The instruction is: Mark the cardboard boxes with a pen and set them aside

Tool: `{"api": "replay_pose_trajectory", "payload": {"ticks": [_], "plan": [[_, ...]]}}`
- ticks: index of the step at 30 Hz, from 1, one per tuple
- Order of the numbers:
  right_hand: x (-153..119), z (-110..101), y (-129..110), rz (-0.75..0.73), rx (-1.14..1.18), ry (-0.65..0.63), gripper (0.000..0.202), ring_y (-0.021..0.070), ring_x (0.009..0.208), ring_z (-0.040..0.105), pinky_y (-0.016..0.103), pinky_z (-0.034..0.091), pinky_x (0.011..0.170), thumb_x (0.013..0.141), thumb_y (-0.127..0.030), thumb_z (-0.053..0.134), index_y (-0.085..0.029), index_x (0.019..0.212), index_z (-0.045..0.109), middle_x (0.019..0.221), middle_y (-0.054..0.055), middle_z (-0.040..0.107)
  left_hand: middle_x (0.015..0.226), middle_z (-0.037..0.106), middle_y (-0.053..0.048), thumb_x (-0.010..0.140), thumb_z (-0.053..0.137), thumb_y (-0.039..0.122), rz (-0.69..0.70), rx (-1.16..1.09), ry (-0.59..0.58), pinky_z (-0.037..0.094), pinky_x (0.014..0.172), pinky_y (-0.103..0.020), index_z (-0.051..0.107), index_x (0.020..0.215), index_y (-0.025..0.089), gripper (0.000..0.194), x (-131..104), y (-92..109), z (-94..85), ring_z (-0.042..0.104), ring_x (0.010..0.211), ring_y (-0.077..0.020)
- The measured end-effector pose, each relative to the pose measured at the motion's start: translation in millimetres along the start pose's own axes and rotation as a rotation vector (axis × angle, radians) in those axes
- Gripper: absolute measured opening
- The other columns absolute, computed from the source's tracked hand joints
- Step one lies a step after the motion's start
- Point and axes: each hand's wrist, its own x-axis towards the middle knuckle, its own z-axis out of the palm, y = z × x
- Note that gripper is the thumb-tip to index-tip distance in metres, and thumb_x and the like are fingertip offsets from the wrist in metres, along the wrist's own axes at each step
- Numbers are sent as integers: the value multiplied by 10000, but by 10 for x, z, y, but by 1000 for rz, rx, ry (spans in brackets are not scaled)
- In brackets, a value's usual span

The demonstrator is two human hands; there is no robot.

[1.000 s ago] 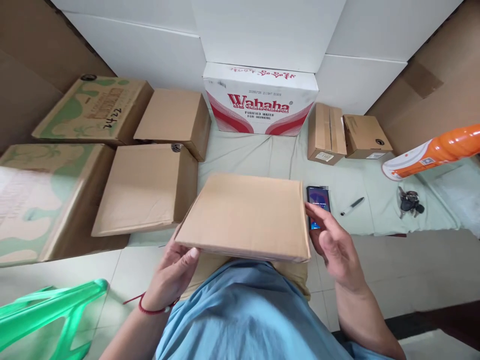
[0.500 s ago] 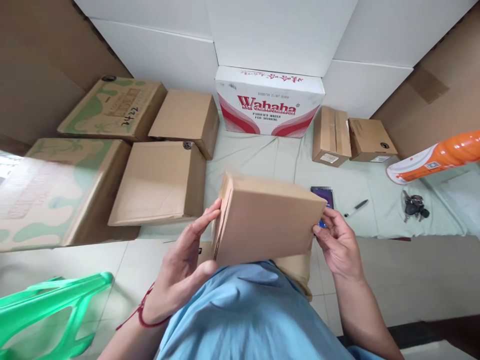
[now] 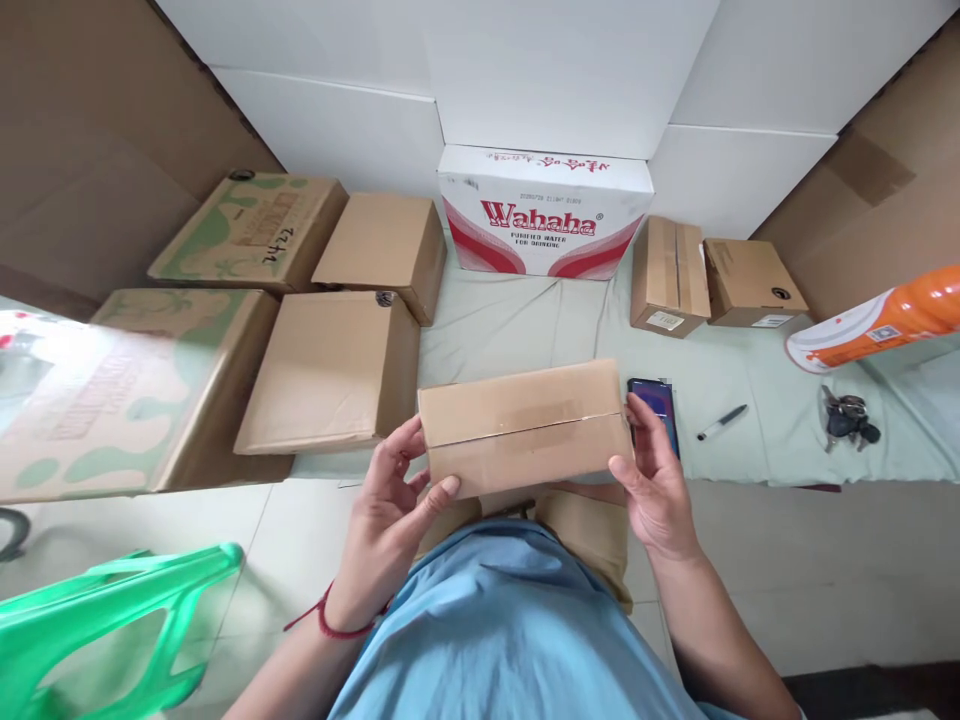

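Left hand (image 3: 386, 510) and right hand (image 3: 660, 495), fingers half-curled, gripped a cardboard box (image 3: 529, 430) by both ends over the near edge of the surface (image 3: 757, 460); open cloth (image 3: 517, 325) reached the Wahaha carton (image 3: 544, 215) before white panels (image 3: 547, 70).

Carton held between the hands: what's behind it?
Past the carton, pale green cloth shows, with the Wahaha box farther back. Whatever lies directly behind is covered and can't be seen.

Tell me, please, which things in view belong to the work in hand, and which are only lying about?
Belong, it seems:
- brown carton, held by left hand and right hand
- perhaps the other cartons, untouched

Probably just lying about:
- phone
- pen
- keys
- orange-and-white bottle
- green stool
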Motion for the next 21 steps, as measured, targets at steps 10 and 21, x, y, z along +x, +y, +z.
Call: {"api": "replay_pose_trajectory", "payload": {"ticks": [10,21], "plan": [[12,-191,-9,-66,-360,-187,258,119,662,676,308,646,656,1029,-411,697,-312,1216,845,1362,84,773,1323,634,-85,934,770,340,156,532,100,622,1046,-477,629,1277,268,378,-169,-318,-235,662,1232,-273],[464,-1610,-278,122,-710,472,444,181,643,629,269,416,510,834,-600,780,-187,993,825,742,50,719,1174,631,-87,883,816,180,647,743,162,414,1207,-613,722,1141,312,304,-197,-107,-166,592,1235,-353]]}}
